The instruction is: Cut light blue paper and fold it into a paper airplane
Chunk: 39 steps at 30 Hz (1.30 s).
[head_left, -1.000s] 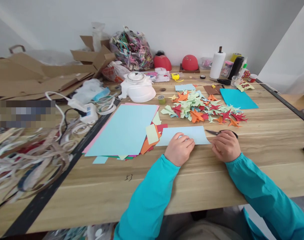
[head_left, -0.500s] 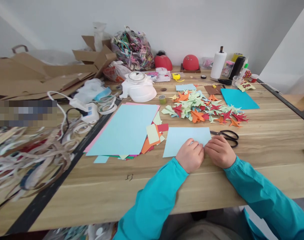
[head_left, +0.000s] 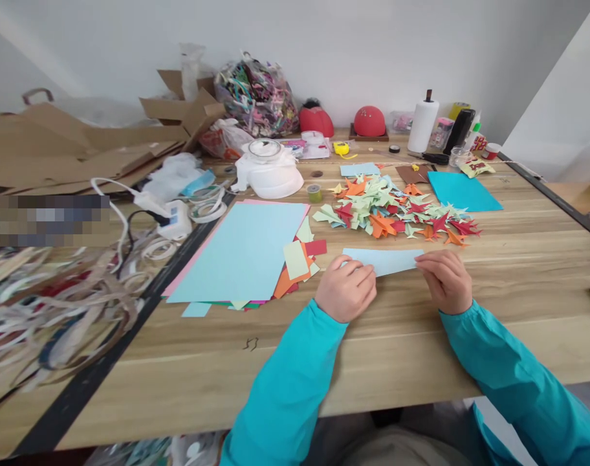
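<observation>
Between my two hands is a light blue sheet of paper [head_left: 393,260], its near edge raised toward me so that it looks like a narrow band. My left hand [head_left: 347,288] is closed on its left part, fingers curled over the near edge. At the right end, my right hand [head_left: 445,279] pinches the corner between thumb and fingers. Just beyond the sheet lies a heap of folded paper shapes [head_left: 383,224] in pale green, orange, red and blue. The scissors seen earlier by my right hand are hidden now.
Left of my hands lies a stack of coloured sheets [head_left: 241,252], a light blue one on top, with small paper scraps [head_left: 295,260] beside it. A teal sheet [head_left: 464,191] sits at the back right. Tangled straps [head_left: 81,310] and a white power strip [head_left: 174,221] crowd the left.
My hands have moved apart, the left one leftward and the right one rightward. The blue sheet has gone from lying flat to being lifted and tilted between them.
</observation>
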Motion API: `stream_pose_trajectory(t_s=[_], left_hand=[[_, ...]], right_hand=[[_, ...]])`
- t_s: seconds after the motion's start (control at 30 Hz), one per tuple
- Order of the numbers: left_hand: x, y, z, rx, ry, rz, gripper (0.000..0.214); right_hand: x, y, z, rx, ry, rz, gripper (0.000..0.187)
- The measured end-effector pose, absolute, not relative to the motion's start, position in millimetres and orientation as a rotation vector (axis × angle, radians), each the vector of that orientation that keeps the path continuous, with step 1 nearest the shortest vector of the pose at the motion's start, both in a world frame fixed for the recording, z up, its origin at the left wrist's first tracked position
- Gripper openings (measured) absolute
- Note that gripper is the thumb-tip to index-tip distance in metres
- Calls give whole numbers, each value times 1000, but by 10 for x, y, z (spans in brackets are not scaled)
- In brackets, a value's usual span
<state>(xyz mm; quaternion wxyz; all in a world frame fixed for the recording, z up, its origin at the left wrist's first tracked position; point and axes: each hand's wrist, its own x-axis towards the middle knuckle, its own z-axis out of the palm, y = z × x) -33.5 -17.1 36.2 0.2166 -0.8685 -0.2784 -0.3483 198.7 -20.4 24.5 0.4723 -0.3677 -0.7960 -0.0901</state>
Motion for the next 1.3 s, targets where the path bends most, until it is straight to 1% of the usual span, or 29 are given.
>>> stream_pose_trajectory(t_s=[0.1,0.2,0.43,0.7,0.97,1.13,1.23,1.3], left_hand=[[-417,-151,401,-2367,-807,-997,9],[-497,-131,430,-2338,-847,-991,11],[-634,-103,482,-2277,-913,-946,14],[-684,-130,559,-2158,-954,-959,13],[-697,-147,524,-2083,-1058,-1036,24],[-733,-141,512,-2060,-1063,-1026,24],[-794,-122,486,-2028,-1143,-1103,24],[-794,-112,452,-1998,-1232,-1264,22]], right_hand=[[2000,-188,247,-969,-1809,-154,12],[2020,-156,220,-1032,-1699,-159,10],[2062,-90,166,-1104,-1520,-146,11],[2047,-90,161,-1089,-1478,-140,11],[1999,-130,168,-1038,-1486,-131,13],[2025,-121,174,-1060,-1442,-126,11],[2085,-73,192,-1128,-1274,-140,11],[2115,-36,203,-1149,-1135,-95,14]])
